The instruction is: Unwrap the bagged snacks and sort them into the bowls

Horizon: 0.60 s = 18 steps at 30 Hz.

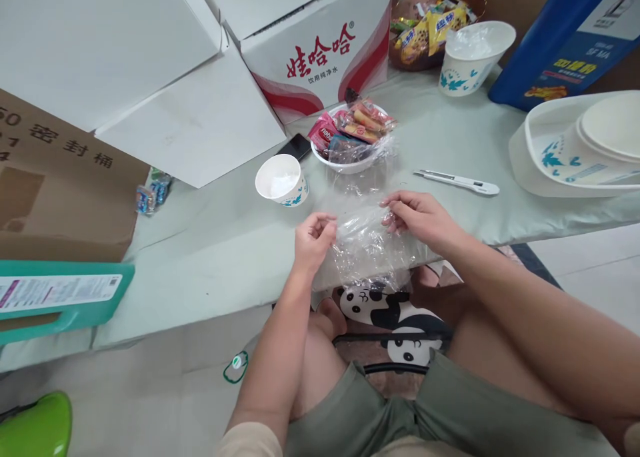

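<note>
A crumpled clear plastic bag [367,240] stretches between my two hands at the table's front edge, part of it hanging over. My left hand [314,240] pinches its left side, fingers curled. On the other side, my right hand [423,218] has its thumb and fingers closed on the film. Just beyond the bag stands a white bowl [345,166] full of wrapped snacks [363,125], with clear film lying against its front. To the left of that bowl is a white paper cup [283,180] with a blue leaf print. A white utility knife [457,181] lies right of my right hand.
A dark phone [297,147] lies behind the cup. White cartons [315,57] rise at the back, a brown carton [60,184] at left. Across the right side are a paper bowl [475,60], a blue jug [560,44] and a white tub [523,154] holding paper bowls.
</note>
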Available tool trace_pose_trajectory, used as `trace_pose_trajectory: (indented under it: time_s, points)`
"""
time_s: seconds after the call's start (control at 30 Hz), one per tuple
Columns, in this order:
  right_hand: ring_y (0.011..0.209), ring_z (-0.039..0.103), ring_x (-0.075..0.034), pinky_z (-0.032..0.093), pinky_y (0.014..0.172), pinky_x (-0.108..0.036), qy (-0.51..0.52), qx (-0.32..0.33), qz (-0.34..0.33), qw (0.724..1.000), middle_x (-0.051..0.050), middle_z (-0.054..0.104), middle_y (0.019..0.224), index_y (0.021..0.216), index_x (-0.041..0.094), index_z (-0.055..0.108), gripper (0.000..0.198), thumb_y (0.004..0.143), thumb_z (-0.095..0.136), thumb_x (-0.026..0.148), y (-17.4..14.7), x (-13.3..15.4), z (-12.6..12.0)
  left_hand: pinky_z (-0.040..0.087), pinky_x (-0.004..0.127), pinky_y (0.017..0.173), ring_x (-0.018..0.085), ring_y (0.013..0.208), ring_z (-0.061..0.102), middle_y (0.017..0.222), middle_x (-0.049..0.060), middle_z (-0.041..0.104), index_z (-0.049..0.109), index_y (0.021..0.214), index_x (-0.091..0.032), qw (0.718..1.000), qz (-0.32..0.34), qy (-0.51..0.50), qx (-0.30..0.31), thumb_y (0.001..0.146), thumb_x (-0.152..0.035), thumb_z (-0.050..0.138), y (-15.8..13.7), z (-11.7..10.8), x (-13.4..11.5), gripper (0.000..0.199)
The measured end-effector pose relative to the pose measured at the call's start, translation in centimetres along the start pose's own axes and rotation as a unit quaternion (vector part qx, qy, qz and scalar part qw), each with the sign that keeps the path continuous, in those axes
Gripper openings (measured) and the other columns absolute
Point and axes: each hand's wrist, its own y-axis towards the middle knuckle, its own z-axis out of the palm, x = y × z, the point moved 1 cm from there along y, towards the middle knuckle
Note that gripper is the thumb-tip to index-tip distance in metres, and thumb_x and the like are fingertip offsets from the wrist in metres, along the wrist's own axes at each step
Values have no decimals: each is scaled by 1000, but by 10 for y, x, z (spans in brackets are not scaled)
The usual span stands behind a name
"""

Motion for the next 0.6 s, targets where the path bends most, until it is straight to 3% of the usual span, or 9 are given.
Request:
trace_pose_trajectory:
  time_s: [0.1,0.27,0.33,0.43,0.53,0.6]
  points:
    - [60,67,-14,54,59,-27,8,61,-17,998,-2,73,71,103,22,65,17,87,65,26,-3,0,4,44,21,44,12,53,64,73,0,71,65,103,-17,995,-67,-30,63,68,-48,81,5,1,0,50]
    - [57,65,-16,51,54,-27,-51,141,-41,988,0,71,67,105,22,67,30,77,73,28,0,-7,9,40,21,39,12,43,60,60,-1,67,66,103,-17,987,-125,-10,99,79,-50,72,4,4,1,42]
    - [53,62,-14,49,50,-26,-48,129,-52,989,0,71,69,98,22,68,21,77,70,26,2,-9,10,42,21,41,13,43,61,56,-3,65,67,105,-18,984,-132,-20,117,79,-47,72,3,3,0,39]
    - [50,58,-8,48,48,-25,-19,74,-77,994,-4,74,97,89,22,68,12,78,64,19,3,-10,10,46,22,43,13,45,62,53,-4,61,69,100,-19,982,-135,-47,122,76,-41,75,3,-1,1,33]
    - [49,55,-4,48,47,-25,-5,50,-103,993,-5,65,127,82,21,68,10,79,60,15,3,-8,9,48,23,46,13,49,63,60,-1,67,71,90,-18,980,-135,-92,116,74,-39,76,5,-4,1,27]
    - [49,53,-2,48,48,-26,9,43,-117,992,-5,61,132,76,20,67,11,81,59,16,3,-8,9,53,25,51,14,54,66,67,2,71,72,85,-17,978,-132,-111,117,73,-37,75,6,-6,0,23]
